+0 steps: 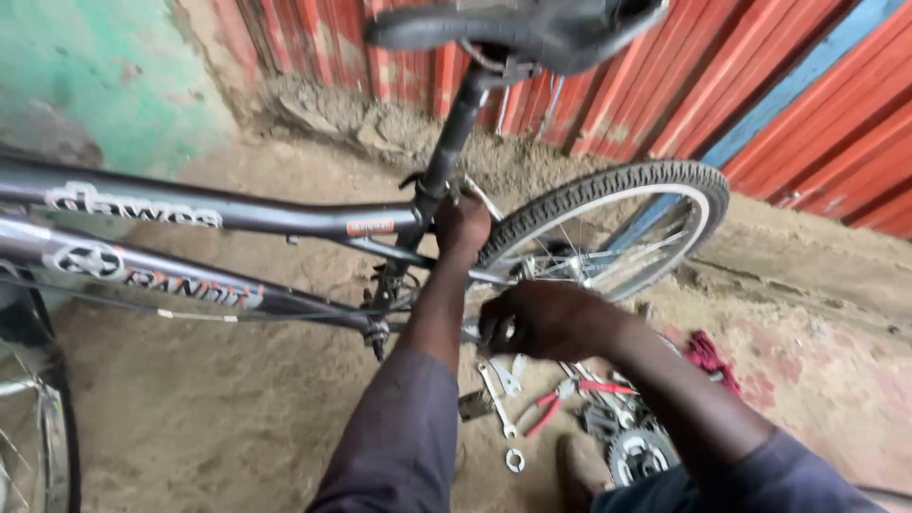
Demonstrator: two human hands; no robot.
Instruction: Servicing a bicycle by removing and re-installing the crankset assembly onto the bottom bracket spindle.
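A dark grey bicycle frame (285, 220) stands in front of me, its black saddle (532, 28) at the top and its rear wheel (617, 223) to the right. My left hand (462, 223) grips the frame just below the seat post clamp. My right hand (541, 318) is closed low down beside the rear wheel, near the chain stay; a metal part shows under its fingers, but I cannot tell what it is.
Spanners (499, 389), red-handled pliers (560, 399), a ring (514, 461) and a toothed sprocket (638, 454) lie on the sandy ground below my arms. A red rag (708, 353) lies to the right. A red corrugated wall (760, 85) stands behind. Another wheel (38, 418) is at the left edge.
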